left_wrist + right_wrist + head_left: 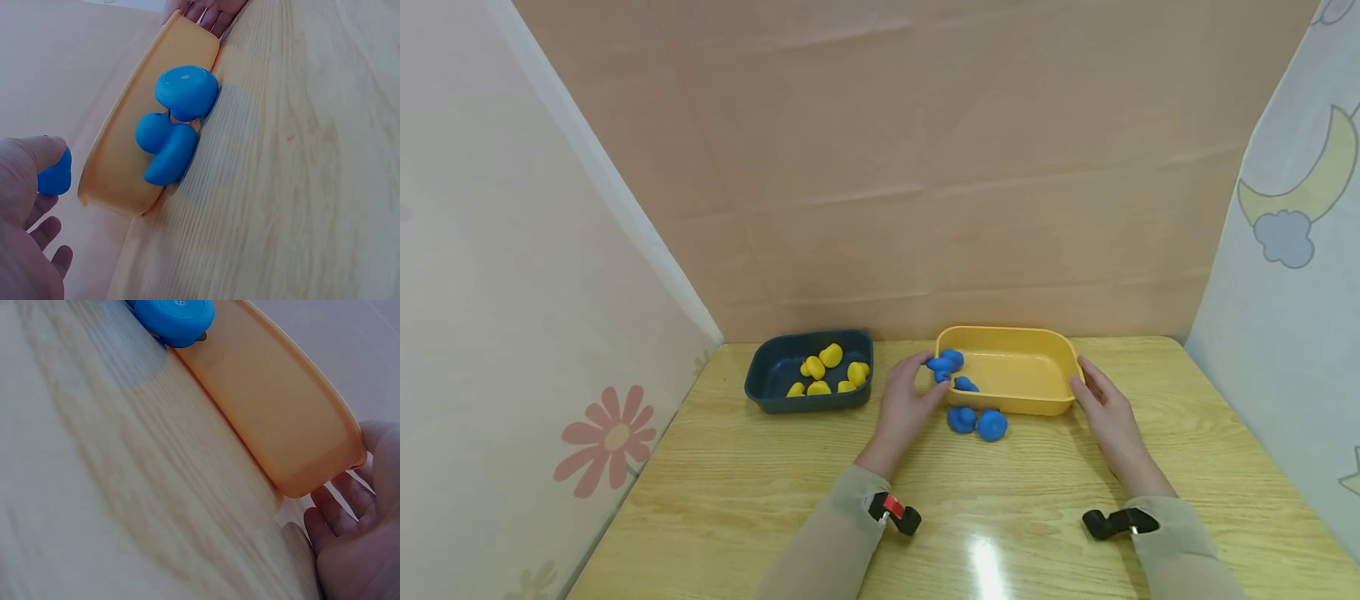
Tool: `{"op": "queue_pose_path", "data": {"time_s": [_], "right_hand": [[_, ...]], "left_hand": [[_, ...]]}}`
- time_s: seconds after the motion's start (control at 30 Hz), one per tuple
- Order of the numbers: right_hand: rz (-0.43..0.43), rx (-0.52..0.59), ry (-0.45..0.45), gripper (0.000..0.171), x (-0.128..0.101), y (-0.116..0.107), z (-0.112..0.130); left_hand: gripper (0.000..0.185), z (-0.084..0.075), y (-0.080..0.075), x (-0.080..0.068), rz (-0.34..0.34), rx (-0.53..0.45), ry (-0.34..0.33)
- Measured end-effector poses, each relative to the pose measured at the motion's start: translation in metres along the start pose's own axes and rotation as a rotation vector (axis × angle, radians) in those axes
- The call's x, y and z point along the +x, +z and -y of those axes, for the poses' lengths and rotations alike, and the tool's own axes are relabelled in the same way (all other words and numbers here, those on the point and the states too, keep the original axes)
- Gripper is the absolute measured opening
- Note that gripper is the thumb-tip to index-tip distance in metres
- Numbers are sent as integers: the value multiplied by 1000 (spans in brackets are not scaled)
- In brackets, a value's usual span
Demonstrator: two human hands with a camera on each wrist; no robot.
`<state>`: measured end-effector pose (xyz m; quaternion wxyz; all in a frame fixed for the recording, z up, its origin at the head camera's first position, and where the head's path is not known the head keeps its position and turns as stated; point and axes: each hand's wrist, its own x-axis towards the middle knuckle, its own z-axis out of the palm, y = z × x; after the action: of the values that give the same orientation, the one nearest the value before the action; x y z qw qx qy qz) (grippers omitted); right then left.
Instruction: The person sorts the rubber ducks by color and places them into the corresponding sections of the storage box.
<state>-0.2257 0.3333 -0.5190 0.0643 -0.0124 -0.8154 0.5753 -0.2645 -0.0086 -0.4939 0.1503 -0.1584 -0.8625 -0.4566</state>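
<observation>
- Currently left hand [910, 398] pinches a blue duck [942, 363] over the yellow bin's [1037, 407] left rim.
- Right hand [1105, 410], fingers straight, rests on the bin's right end (holds nothing).
- Two blue ducks [977, 422] sit on the tabletop [737, 500], touching the bin's front wall.

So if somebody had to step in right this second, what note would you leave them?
Left hand pinches a blue toy at the yellow tray's left rim.
Right hand lies open against the tray's right end.
One blue toy inside; two blue toys on the table in front.
Dark tray holds the yellow toys.
Left, by the look of it: blue toys outside the tray.
</observation>
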Motion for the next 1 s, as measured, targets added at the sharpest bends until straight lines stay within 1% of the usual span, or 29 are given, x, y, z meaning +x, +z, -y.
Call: {"op": "queue_pose_path", "data": {"time_s": [0.17, 0.3, 0.5, 0.57, 0.77, 0.9, 1.0], "right_hand": [[-1, 8, 7, 79, 1, -1, -1], [-7, 1, 12, 78, 1, 0, -1], [-4, 5, 19, 79, 0, 0, -1], [-3, 10, 17, 79, 0, 0, -1], [-8, 20, 11, 78, 2, 1, -3], [-6, 14, 15, 78, 3, 1, -4], [-4, 12, 14, 77, 4, 0, -5]], "left_hand": [[55, -2, 11, 6, -2, -19, -2], [53, -6, 18, 11, -12, -4, -13], [55, -11, 26, 16, 8, 30, -73], [56, -11, 28, 17, 17, 39, -81], [55, -10, 30, 19, 20, 49, -71], [54, -9, 30, 16, 5, 44, -72], [52, -8, 29, 13, -23, 39, -73]]}}
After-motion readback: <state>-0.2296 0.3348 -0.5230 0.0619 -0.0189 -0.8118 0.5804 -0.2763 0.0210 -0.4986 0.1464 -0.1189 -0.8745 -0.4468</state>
